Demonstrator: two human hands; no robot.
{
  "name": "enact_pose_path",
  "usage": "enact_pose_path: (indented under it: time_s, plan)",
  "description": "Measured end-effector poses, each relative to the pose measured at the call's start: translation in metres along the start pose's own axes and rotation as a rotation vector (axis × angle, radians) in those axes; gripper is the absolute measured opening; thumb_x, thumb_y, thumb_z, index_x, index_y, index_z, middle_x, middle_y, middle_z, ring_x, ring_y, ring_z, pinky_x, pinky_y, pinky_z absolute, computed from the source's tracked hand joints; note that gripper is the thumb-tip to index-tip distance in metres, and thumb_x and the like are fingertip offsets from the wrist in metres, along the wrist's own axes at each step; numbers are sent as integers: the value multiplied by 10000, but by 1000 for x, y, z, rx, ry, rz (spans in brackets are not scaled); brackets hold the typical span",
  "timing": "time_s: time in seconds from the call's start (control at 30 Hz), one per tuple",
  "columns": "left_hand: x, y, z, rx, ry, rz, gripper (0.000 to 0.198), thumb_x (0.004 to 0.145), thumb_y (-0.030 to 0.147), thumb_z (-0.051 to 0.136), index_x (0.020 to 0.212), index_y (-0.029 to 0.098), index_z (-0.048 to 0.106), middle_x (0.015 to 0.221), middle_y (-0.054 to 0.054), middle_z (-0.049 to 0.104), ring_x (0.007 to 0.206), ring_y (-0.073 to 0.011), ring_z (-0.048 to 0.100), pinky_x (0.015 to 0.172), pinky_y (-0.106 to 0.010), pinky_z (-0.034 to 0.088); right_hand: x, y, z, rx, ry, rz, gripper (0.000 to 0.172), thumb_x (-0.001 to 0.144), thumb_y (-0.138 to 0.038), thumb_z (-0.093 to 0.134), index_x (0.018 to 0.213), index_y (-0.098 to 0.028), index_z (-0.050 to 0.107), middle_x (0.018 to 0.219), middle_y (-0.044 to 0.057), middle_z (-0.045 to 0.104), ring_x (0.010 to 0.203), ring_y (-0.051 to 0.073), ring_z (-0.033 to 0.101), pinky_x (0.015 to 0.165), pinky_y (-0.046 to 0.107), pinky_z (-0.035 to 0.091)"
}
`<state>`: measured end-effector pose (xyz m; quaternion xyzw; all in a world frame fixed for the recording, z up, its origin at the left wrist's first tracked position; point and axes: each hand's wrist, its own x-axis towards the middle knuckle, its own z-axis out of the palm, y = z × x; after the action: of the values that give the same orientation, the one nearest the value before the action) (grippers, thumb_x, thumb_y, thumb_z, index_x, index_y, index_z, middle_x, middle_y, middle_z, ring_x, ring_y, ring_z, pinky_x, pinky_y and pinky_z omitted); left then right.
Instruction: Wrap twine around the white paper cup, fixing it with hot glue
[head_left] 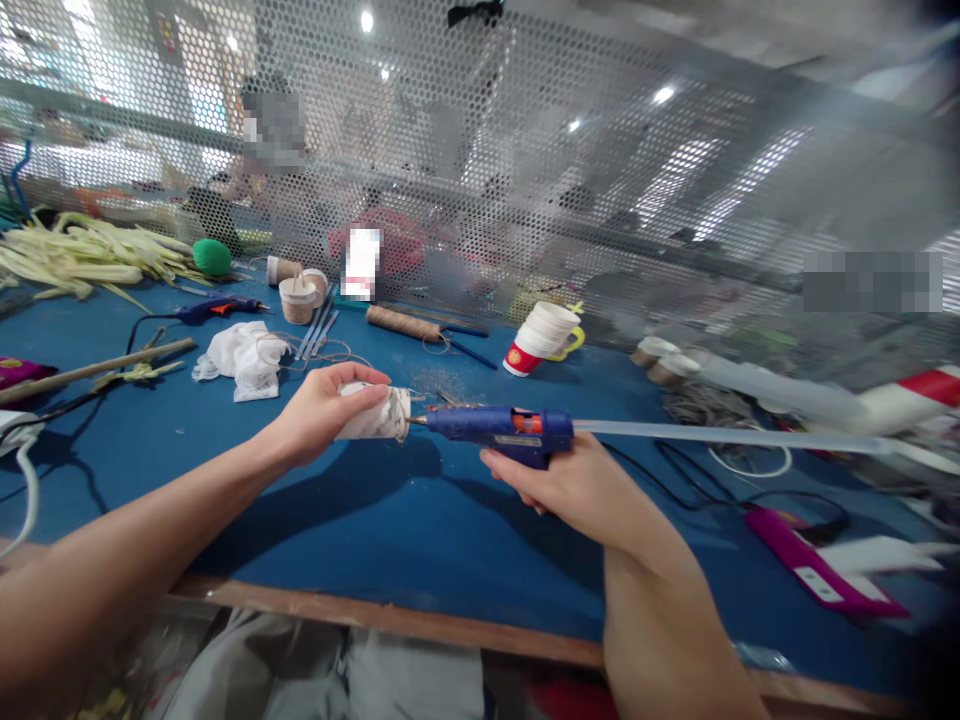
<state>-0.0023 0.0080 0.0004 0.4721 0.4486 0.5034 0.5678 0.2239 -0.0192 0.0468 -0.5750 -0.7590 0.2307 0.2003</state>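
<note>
My left hand [330, 405] is closed around a small white paper cup [379, 415] that lies on its side, its rim end turned to the right. Twine is wrapped near that end. In my right hand [570, 485] is a blue glue gun [495, 428], gripped by the handle. Its metal nozzle points left and meets the twine end of the cup, or comes very close. A long translucent glue stick [720, 435] sticks out from the back of the gun.
Stacked paper cups [541, 338], a twine roll [403, 323], twine-wrapped cups [298, 300] and a second glue gun [217, 308] stand or lie toward the mesh panel [465, 180]. A purple power strip [821, 565] with cords is at right. White cloth [244, 358] lies left.
</note>
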Motion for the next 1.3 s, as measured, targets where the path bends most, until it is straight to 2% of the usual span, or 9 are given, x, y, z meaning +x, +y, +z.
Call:
enact_pose_path:
  time_s: [0.4,0.8,1.17,1.3]
  plan:
    - [0,-7,-3,173,-21,125,368,660,409,668,880,117,627,704,-31,625,552,-107,535,500,-213,398,2,2,1,5,71,43,267,716,-398,582,556,-187,540,403,-21,520,356,106,496,392,228,420]
    - [0,-1,0,-45,-15,-16,282,645,298,696,835,114,597,644,-11,613,510,-82,541,484,-190,400,-1,0,-1,-23,10,43,285,710,-405,580,538,-179,552,394,-16,521,357,102,492,391,222,409]
    - [0,-4,-1,-39,-47,-22,277,658,310,694,842,123,605,659,-11,625,519,-84,553,499,-195,409,1,0,-1,43,41,47,258,711,-380,583,547,-188,532,397,-23,510,356,100,487,382,224,407]
    - [0,-3,0,-46,-29,-38,297,638,313,705,837,119,602,637,-8,618,500,-83,546,477,-190,401,0,2,-1,-3,17,63,275,710,-407,580,551,-186,546,398,-17,524,366,107,500,392,227,412]
